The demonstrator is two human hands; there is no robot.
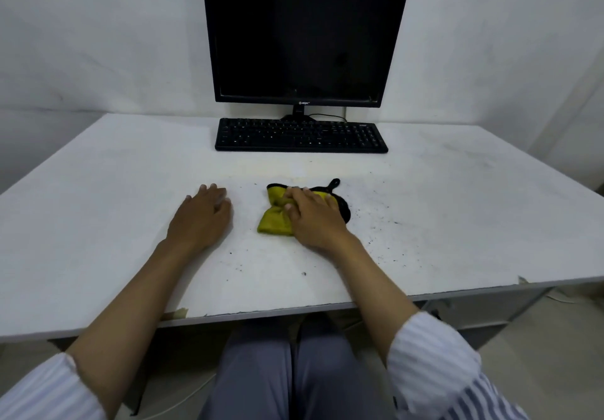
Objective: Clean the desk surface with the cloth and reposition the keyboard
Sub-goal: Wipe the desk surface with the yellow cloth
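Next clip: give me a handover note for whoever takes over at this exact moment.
Left hand lies open on the desk, holding nothing.
Right hand presses the yellow cloth onto the desk.
Keyboard sits at the back, in front of the monitor.
Dark crumbs lie right of the cloth and near the front edge, so wiping is unfinished.
To do: wipe them up, reposition the keyboard.

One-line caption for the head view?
Right hand presses yellow cloth on speckled desk, left hand rests beside it; keyboard before monitor.
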